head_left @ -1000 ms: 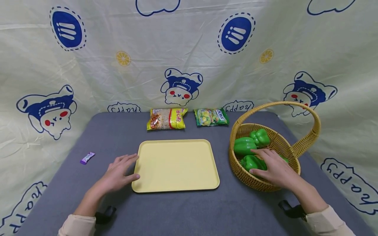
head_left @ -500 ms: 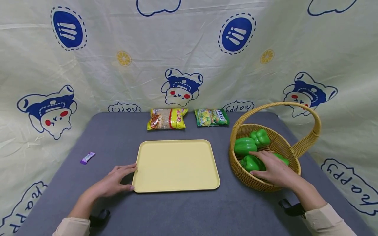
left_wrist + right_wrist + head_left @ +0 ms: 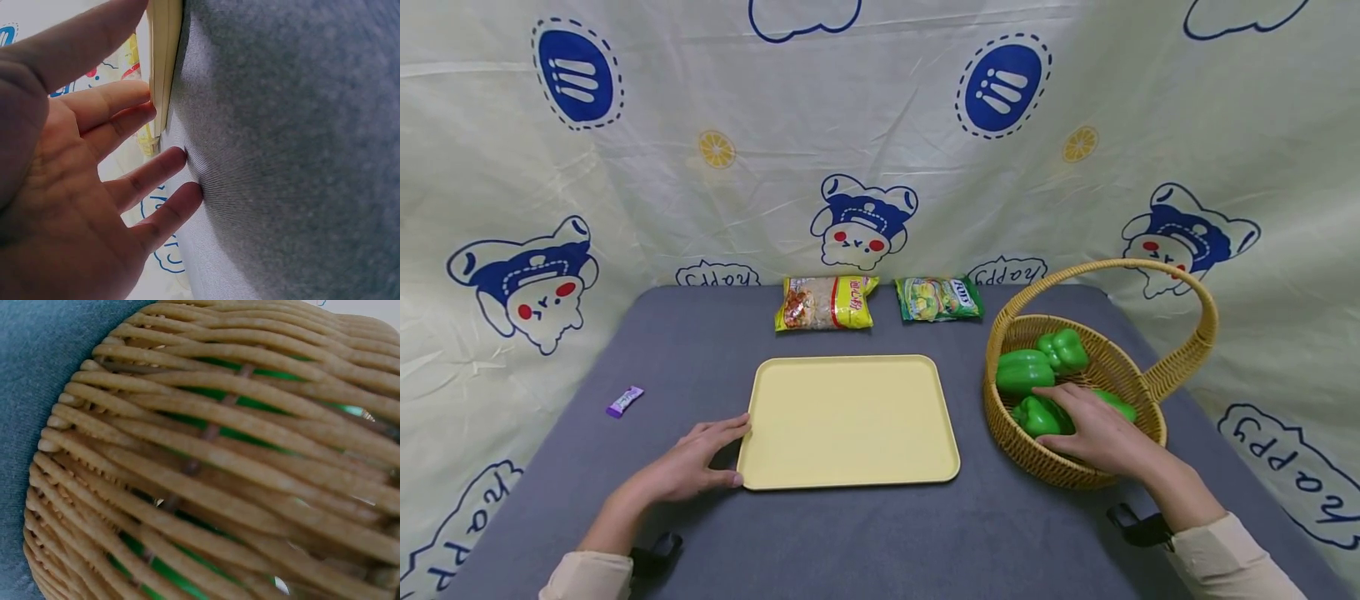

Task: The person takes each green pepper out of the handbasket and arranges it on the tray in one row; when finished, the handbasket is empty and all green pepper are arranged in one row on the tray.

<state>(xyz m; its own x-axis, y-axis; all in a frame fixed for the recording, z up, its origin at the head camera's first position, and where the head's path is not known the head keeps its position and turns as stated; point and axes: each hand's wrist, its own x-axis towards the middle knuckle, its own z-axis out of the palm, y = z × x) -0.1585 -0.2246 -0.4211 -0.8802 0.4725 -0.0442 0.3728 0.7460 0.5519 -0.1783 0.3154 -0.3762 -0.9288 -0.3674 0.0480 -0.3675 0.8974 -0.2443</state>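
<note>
My left hand (image 3: 696, 467) touches the left edge of a pale yellow rectangular tray (image 3: 850, 421). In the left wrist view the hand's fingers (image 3: 134, 119) are extended, with the thumb and two fingertips at the tray's rim (image 3: 159, 69); two others rest on the cloth. My right hand (image 3: 1101, 429) reaches into a woven basket (image 3: 1022, 450) and grips a green bell pepper (image 3: 1037, 415) between thumb and fingers. More green bell peppers (image 3: 1024, 372) lie around it. The right wrist view is filled by the basket's weave (image 3: 206, 444), hiding the hand, with green showing through gaps.
The basket's tall arched handle (image 3: 1206, 325) rises to the right of the peppers. At the back of the grey-blue cloth (image 3: 880, 542) lie a yellow food bag (image 3: 825, 303) and a green snack bag (image 3: 938, 299). A small purple packet (image 3: 625, 402) lies at the left.
My left hand has slid toward me along the tray's left edge, its thumb now near the front corner. My right hand has settled and closed around the bell pepper in the basket.
</note>
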